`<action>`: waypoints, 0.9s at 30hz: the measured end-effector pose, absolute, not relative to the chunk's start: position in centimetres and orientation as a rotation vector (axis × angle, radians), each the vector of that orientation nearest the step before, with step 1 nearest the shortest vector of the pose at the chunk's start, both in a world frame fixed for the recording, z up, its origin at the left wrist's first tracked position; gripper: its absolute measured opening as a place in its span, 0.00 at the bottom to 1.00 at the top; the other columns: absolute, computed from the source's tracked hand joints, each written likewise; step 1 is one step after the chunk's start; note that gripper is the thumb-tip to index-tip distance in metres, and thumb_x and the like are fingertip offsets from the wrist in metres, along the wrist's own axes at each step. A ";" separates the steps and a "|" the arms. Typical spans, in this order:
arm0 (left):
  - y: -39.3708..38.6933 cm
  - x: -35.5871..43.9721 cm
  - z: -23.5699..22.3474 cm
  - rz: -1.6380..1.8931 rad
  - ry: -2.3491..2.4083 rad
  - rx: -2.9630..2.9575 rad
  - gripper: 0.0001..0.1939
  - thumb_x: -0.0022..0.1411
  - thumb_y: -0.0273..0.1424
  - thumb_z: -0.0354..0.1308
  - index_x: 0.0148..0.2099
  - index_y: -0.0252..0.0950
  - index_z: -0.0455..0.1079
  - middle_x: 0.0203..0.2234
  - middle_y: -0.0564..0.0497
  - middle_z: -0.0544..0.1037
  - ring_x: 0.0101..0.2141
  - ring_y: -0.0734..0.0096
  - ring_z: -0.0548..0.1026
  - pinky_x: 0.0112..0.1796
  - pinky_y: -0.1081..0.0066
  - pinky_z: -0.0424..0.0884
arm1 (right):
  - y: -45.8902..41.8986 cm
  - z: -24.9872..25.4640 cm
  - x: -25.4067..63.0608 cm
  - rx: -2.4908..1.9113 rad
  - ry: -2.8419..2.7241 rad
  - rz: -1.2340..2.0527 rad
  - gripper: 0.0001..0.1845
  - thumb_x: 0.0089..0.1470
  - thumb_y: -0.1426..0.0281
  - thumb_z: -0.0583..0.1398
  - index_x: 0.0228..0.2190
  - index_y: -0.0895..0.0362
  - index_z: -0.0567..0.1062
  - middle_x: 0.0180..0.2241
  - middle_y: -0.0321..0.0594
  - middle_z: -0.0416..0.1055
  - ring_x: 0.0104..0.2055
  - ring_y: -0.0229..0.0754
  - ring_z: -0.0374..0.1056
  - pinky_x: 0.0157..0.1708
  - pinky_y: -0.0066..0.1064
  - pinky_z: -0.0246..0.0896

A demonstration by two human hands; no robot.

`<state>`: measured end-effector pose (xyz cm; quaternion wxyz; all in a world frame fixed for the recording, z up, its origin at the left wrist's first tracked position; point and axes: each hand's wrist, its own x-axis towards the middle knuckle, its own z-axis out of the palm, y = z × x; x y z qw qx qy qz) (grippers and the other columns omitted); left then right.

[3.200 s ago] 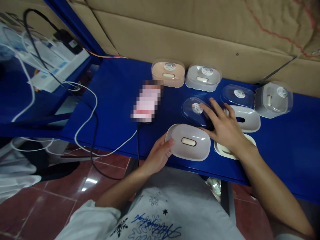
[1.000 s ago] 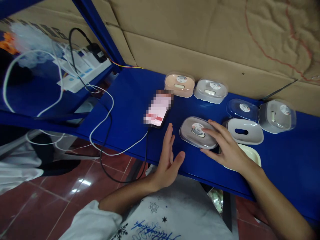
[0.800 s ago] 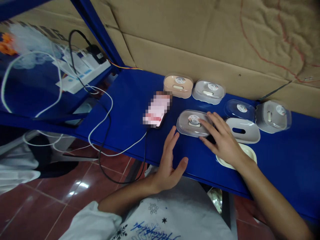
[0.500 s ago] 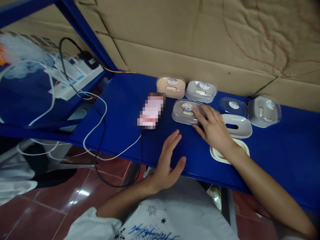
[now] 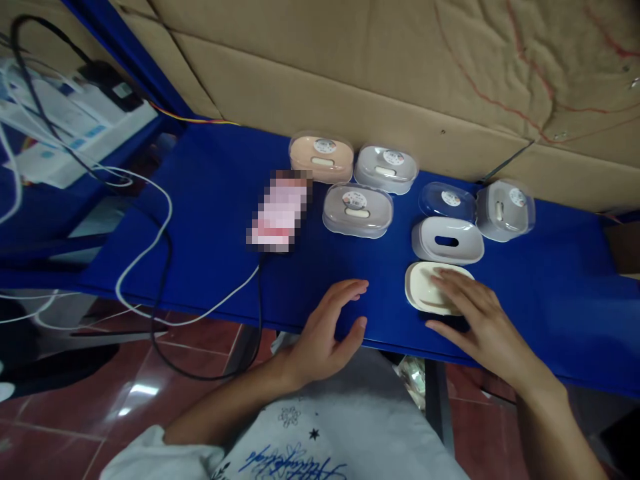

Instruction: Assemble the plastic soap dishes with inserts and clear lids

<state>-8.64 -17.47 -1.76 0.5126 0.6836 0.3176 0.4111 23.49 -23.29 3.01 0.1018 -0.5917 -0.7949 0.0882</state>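
My right hand (image 5: 475,317) reaches over a cream oval dish (image 5: 425,290), fingers apart over its right side; whether they touch it I cannot tell. Just behind the dish is a grey-white oval box part (image 5: 423,243) with a dark slot in its middle. A clear lid (image 5: 447,200) with a round sticker lies behind that. My left hand (image 5: 330,330) hovers at the blue shelf's front edge, fingers curved and apart, holding nothing. Ahead of it sits a grey lidded soap box (image 5: 357,223) with a round label.
A peach lidded box (image 5: 320,170) and a light grey one (image 5: 385,177) stand along the cardboard wall (image 5: 320,73). Another grey box (image 5: 503,223) is at the right. A blurred-out phone (image 5: 280,213) lies left, with cables running from it. A power strip (image 5: 100,147) is farther left.
My right hand has left the grey lidded box and moved right and nearer, over the cream dish. My left hand stays near the front edge. The view has shifted slightly right.
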 end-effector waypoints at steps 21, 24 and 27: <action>-15.6 -6.1 -1.2 0.605 0.407 0.138 0.22 0.72 0.38 0.64 0.64 0.39 0.78 0.62 0.49 0.81 0.67 0.59 0.72 0.67 0.64 0.66 | -13.5 6.1 25.6 -1.480 -2.132 0.427 0.27 0.70 0.58 0.62 0.68 0.41 0.71 0.68 0.41 0.72 0.69 0.56 0.69 0.70 0.57 0.65; -15.7 -6.4 -1.2 0.606 0.394 0.090 0.20 0.76 0.39 0.60 0.65 0.41 0.78 0.63 0.52 0.80 0.65 0.63 0.75 0.63 0.67 0.70 | -12.6 4.0 28.2 -1.633 -2.189 0.402 0.35 0.67 0.49 0.63 0.70 0.45 0.68 0.74 0.47 0.61 0.77 0.64 0.57 0.73 0.67 0.56; -15.8 -6.5 -1.0 0.640 0.404 0.081 0.21 0.77 0.40 0.59 0.67 0.43 0.76 0.64 0.51 0.80 0.63 0.62 0.77 0.61 0.66 0.74 | -13.3 2.4 28.5 -1.765 -2.325 0.317 0.41 0.66 0.44 0.62 0.72 0.46 0.64 0.79 0.51 0.51 0.80 0.70 0.47 0.72 0.75 0.48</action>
